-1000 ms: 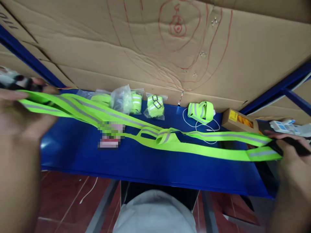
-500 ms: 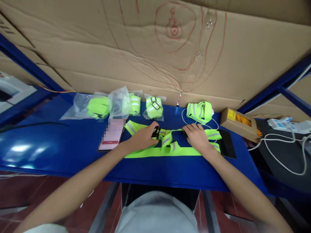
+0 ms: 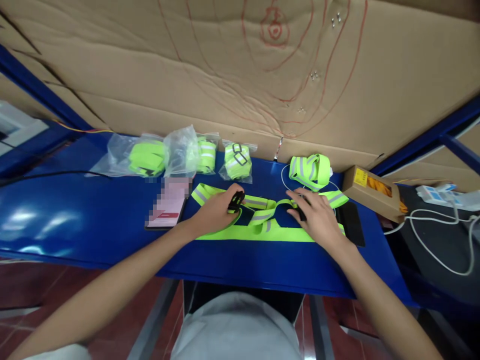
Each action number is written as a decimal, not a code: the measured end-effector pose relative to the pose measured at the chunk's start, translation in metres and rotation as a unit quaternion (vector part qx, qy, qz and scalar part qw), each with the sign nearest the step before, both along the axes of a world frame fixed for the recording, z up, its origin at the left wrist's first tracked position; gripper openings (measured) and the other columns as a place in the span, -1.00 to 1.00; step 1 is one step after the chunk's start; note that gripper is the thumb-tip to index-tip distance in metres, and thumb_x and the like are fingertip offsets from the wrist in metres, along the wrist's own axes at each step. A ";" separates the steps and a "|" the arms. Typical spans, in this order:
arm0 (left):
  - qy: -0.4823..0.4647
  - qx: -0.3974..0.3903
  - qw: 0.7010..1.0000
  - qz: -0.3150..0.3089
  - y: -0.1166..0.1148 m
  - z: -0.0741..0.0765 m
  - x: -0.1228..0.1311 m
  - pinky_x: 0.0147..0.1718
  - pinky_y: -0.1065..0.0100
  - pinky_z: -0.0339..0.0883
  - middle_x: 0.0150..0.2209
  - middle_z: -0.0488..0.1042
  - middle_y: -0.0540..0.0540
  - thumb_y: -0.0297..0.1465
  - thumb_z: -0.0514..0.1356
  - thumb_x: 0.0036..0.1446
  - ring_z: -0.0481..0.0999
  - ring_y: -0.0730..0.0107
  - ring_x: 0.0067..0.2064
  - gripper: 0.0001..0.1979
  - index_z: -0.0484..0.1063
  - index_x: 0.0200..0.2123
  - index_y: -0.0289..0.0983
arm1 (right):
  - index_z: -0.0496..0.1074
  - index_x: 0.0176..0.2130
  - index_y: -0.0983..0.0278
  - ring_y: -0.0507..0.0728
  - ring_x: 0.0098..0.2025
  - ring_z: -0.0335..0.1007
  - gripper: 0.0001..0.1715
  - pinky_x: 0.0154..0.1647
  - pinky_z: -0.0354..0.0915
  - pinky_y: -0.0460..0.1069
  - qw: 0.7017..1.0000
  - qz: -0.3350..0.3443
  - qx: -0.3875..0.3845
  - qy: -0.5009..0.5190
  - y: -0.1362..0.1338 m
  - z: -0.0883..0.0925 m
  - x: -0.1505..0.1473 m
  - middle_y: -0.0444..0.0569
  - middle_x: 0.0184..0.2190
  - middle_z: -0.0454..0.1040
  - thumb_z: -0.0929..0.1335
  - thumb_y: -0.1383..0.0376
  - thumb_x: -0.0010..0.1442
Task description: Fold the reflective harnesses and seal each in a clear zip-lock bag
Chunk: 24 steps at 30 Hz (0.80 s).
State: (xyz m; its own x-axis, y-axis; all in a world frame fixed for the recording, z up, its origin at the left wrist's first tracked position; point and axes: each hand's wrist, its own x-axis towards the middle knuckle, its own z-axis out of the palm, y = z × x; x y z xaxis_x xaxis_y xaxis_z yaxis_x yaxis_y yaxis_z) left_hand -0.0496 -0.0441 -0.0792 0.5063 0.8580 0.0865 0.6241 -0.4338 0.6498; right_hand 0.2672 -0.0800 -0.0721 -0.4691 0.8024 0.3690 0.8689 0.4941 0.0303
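Observation:
A fluorescent yellow-green strap (image 3: pixel 262 234) with grey reflective stripes lies in loops across the blue table in front of me. My left hand (image 3: pixel 219 210) is closed around a black plastic buckle (image 3: pixel 236 200) at the strap's left part. At the right, my right hand (image 3: pixel 318 215) pinches a small black piece (image 3: pixel 302 214), apparently another buckle part, between thumb and fingers; most of it is hidden. A stretch of strap runs loosely between the hands, with a twisted loop in the middle.
Along the back stand bagged green straps (image 3: pixel 148 158), another bag with black rings (image 3: pixel 238 161) and a rolled strap (image 3: pixel 310 171). A phone (image 3: pixel 170 202) lies left, a dark flat device (image 3: pixel 352 225) right. Beyond it are a cardboard box (image 3: pixel 373 190) and white cables (image 3: pixel 431 215).
My right hand has shifted right and its fingers have spread somewhat. My left hand has turned the buckle slightly. The middle strap loop has opened out, and the view has tilted a little.

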 end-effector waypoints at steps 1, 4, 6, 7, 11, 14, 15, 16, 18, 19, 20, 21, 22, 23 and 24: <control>0.010 0.001 1.000 0.007 -0.001 0.003 0.001 -0.14 0.20 0.43 -0.09 0.59 -0.12 -0.46 0.12 0.10 0.63 0.08 -0.09 -0.63 0.27 0.01 -0.18 | 0.29 0.37 0.18 0.28 0.13 0.41 -0.44 0.07 0.26 0.14 0.999 0.028 -0.016 0.011 0.000 0.001 -0.010 0.10 0.27 0.43 0.33 0.22 0.45; 0.076 0.029 0.997 0.017 -0.004 0.012 0.003 -0.21 0.21 0.41 -0.16 0.60 -0.11 -0.44 0.13 0.10 0.65 0.03 -0.15 -0.61 0.25 0.03 -0.17 | 0.40 0.25 0.18 0.23 0.08 0.42 -0.54 0.00 0.23 0.11 0.989 0.129 -0.069 0.009 0.003 -0.002 -0.033 0.04 0.23 0.48 0.36 0.35 0.40; 0.129 0.047 0.990 0.039 -0.007 0.019 0.000 -0.24 0.21 0.39 -0.16 0.60 -0.13 -0.40 0.13 0.12 0.66 -0.04 -0.15 -0.60 0.24 0.06 -0.16 | 0.52 0.02 0.23 0.22 0.00 0.44 -0.68 -0.06 0.19 0.10 0.984 0.169 -0.064 -0.004 0.008 -0.009 -0.038 0.01 0.03 0.61 0.35 0.49 0.32; 0.147 0.048 0.986 0.056 -0.008 0.022 -0.003 -0.25 0.20 0.39 -0.16 0.61 -0.13 -0.38 0.13 0.13 0.66 -0.06 -0.15 -0.59 0.23 0.07 -0.16 | 0.53 -0.08 0.26 0.22 -0.03 0.45 -0.70 -0.07 0.17 0.10 0.984 0.175 -0.043 -0.005 0.009 -0.013 -0.037 0.00 -0.07 0.63 0.34 0.55 0.29; 0.152 0.024 0.982 0.110 -0.014 0.034 -0.014 -0.25 0.17 0.40 -0.18 0.61 -0.12 -0.35 0.12 0.10 0.66 -0.11 -0.16 -0.58 0.21 0.06 -0.15 | 0.50 -0.08 0.27 0.19 -0.05 0.48 -0.70 -0.02 0.17 0.11 0.983 0.167 0.062 0.055 0.006 -0.023 -0.026 -0.02 -0.15 0.65 0.30 0.57 0.31; 0.095 0.011 0.989 0.116 -0.018 0.035 -0.013 -0.21 0.14 0.41 -0.19 0.60 -0.12 -0.35 0.11 0.08 0.65 -0.08 -0.16 -0.59 0.22 0.03 -0.17 | 0.48 -0.06 0.25 0.16 -0.07 0.52 -0.75 0.01 0.20 0.10 0.979 0.159 0.073 0.107 0.000 -0.023 -0.019 -0.05 -0.12 0.65 0.34 0.51 0.33; 0.067 0.007 0.991 0.115 -0.018 0.034 -0.011 -0.20 0.15 0.42 -0.20 0.60 -0.12 -0.36 0.11 0.07 0.65 -0.04 -0.16 -0.60 0.23 0.02 -0.17 | 0.48 -0.05 0.25 0.16 -0.06 0.53 -0.75 0.02 0.21 0.10 0.980 0.150 0.070 0.108 -0.001 -0.022 -0.018 -0.03 -0.09 0.64 0.35 0.50 0.33; 0.039 0.001 0.992 0.116 -0.019 0.032 -0.008 -0.18 0.16 0.42 -0.20 0.59 -0.11 -0.37 0.12 0.06 0.65 0.00 -0.17 -0.61 0.24 0.00 -0.17 | 0.48 -0.04 0.25 0.18 -0.04 0.53 -0.75 0.02 0.22 0.10 0.983 0.133 0.068 0.105 -0.004 -0.019 -0.019 -0.01 -0.07 0.63 0.34 0.50 0.34; -0.001 -0.022 0.993 0.117 -0.022 0.026 -0.002 -0.18 0.18 0.43 -0.23 0.58 -0.08 -0.38 0.14 0.05 0.64 0.06 -0.18 -0.62 0.25 -0.01 -0.17 | 0.48 -0.01 0.26 0.20 -0.02 0.53 -0.76 0.00 0.23 0.10 0.989 0.081 0.068 0.105 -0.013 -0.010 -0.024 0.03 -0.04 0.61 0.34 0.47 0.36; -0.010 -0.041 0.993 0.114 -0.024 0.023 0.001 -0.18 0.19 0.43 -0.25 0.58 -0.07 -0.38 0.15 0.04 0.64 0.07 -0.20 -0.62 0.26 -0.02 -0.16 | 0.48 -0.01 0.27 0.20 -0.03 0.54 -0.79 -0.02 0.24 0.09 0.990 0.053 0.068 0.113 -0.019 -0.005 -0.028 0.04 -0.05 0.61 0.35 0.44 0.37; -0.015 -0.063 0.992 0.107 -0.027 0.020 0.004 -0.19 0.19 0.44 -0.27 0.58 -0.06 -0.37 0.16 0.04 0.64 0.08 -0.22 -0.61 0.27 -0.02 -0.17 | 0.48 -0.03 0.27 0.20 -0.05 0.54 -0.83 -0.04 0.24 0.09 0.990 0.029 0.069 0.123 -0.028 -0.001 -0.034 0.03 -0.09 0.61 0.37 0.41 0.37; -0.017 -0.087 0.991 0.096 -0.030 0.017 0.005 -0.20 0.19 0.44 -0.28 0.58 -0.04 -0.37 0.17 0.04 0.63 0.09 -0.24 -0.60 0.27 -0.01 -0.17 | 0.48 -0.07 0.27 0.19 -0.08 0.54 -0.88 -0.07 0.24 0.09 0.989 0.018 0.069 0.126 -0.037 0.002 -0.041 0.02 -0.13 0.61 0.40 0.35 0.37; -0.018 -0.108 0.991 0.082 -0.033 0.014 0.007 -0.21 0.20 0.45 -0.29 0.58 -0.03 -0.38 0.18 0.04 0.63 0.11 -0.25 -0.59 0.28 0.00 -0.17 | 0.48 -0.09 0.27 0.19 -0.11 0.54 -0.88 -0.08 0.23 0.09 0.991 0.021 0.061 0.114 -0.046 0.004 -0.049 0.01 -0.15 0.62 0.42 0.29 0.37; -0.018 -0.126 0.990 0.065 -0.035 0.013 0.007 -0.20 0.20 0.45 -0.29 0.58 -0.03 -0.38 0.18 0.04 0.63 0.12 -0.26 -0.60 0.29 0.00 -0.17 | 0.48 -0.09 0.28 0.20 -0.13 0.54 -0.84 -0.10 0.22 0.10 0.994 0.029 0.052 0.089 -0.054 0.003 -0.056 0.01 -0.15 0.62 0.43 0.24 0.37; -0.017 -0.139 0.989 0.043 -0.038 0.012 0.007 -0.19 0.21 0.46 -0.28 0.59 -0.03 -0.39 0.18 0.05 0.63 0.13 -0.25 -0.61 0.30 0.00 -0.17 | 0.48 -0.09 0.29 0.21 -0.15 0.53 -0.79 -0.11 0.21 0.12 0.996 0.038 0.041 0.064 -0.062 0.002 -0.063 0.01 -0.14 0.62 0.43 0.20 0.37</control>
State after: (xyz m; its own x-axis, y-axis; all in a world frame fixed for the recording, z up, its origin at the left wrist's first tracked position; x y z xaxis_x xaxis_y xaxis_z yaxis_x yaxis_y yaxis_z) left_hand -0.0427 -0.0816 -0.0667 0.4317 0.8906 -0.1431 0.6262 -0.1817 0.7582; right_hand 0.2046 -0.1416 -0.0704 -0.4712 0.7313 0.4932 0.8289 0.5583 -0.0359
